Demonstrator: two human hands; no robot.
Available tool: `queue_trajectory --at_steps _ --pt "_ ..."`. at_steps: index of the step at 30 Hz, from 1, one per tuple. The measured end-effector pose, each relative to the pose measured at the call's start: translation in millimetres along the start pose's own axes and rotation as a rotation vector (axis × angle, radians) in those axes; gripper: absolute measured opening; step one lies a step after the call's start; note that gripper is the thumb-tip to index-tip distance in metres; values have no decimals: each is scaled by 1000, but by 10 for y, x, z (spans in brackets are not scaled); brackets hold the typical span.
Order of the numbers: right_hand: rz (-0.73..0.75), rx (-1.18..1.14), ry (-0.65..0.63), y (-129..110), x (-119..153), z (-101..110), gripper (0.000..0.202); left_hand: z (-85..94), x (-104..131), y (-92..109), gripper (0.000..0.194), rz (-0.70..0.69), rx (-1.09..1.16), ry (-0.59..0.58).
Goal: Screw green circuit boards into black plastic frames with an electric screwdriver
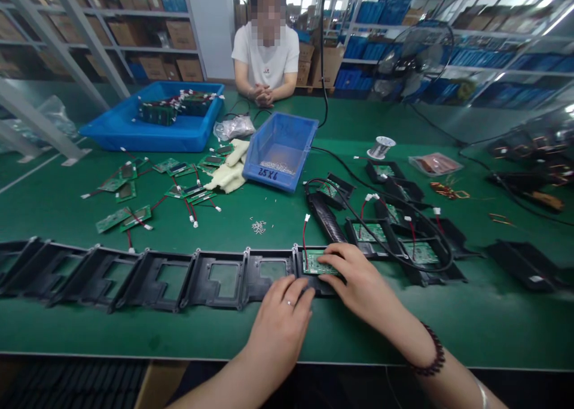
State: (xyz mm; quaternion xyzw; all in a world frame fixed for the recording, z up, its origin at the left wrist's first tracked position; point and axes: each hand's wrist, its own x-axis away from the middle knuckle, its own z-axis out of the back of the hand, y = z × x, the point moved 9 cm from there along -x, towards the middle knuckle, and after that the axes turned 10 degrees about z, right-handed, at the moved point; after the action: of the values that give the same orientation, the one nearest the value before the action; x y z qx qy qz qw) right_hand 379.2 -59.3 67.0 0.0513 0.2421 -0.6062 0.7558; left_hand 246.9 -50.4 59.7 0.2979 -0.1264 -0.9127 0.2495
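A green circuit board [313, 264] with a red wire and white plug lies in a black plastic housing [326, 284], at the right end of a row of such housings. The fingers and thumb of my right hand [356, 277] are closed on the board's right side. My left hand [284, 313], with a ring, has its bent fingers closed at the housing's near left edge; its thumb is mostly hidden. Left of it stands another black housing [255, 277] with a cut-out window. Behind my right hand lies a black-gripped corded tool [329, 217].
Small screws [258, 226] lie in a pile before a blue parts bin [280, 149]. Loose circuit boards [114, 219] are spread at left, near a large blue tray [147, 137]. Filled housings [421, 253] and a cable sit at right. Across the table sits a person [266, 62], hands clasped.
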Motion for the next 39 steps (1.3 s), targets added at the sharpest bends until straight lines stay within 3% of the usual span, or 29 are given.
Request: queue_trajectory --at_steps 9,16,19,21,23,25,27,30,32,35,39 --pt "-20 53 -59 24 -34 -34 20 -34 10 -48 28 25 -4 -63" --pt "-25 88 -40 42 -62 -62 12 -93 28 -44 29 55 47 -114" --pt "26 77 13 26 -60 -40 18 40 29 -51 24 56 118 -120" --pt "75 70 83 3 -41 22 25 258 -16 -127 21 16 148 -89" --pt "107 66 168 -8 -5 105 29 533 -128 -361 23 12 84 -50" --pt "95 51 239 4 36 176 30 763 -319 -830 27 136 -98 -74" --pt "60 17 287 12 64 221 30 870 -501 -1535 31 413 -349 -244" --pt "44 -48 306 -55 47 236 29 1005 -820 -2292 24 538 -449 -321" --pt "48 -81 302 -128 12 234 28 999 -986 -2675 21 600 -489 -348" --pt "41 -105 318 -212 -7 257 28 915 -1098 -3011 28 656 -503 -393" --pt "11 -106 334 -235 51 292 28 887 -1084 -3142 31 692 -491 -409"
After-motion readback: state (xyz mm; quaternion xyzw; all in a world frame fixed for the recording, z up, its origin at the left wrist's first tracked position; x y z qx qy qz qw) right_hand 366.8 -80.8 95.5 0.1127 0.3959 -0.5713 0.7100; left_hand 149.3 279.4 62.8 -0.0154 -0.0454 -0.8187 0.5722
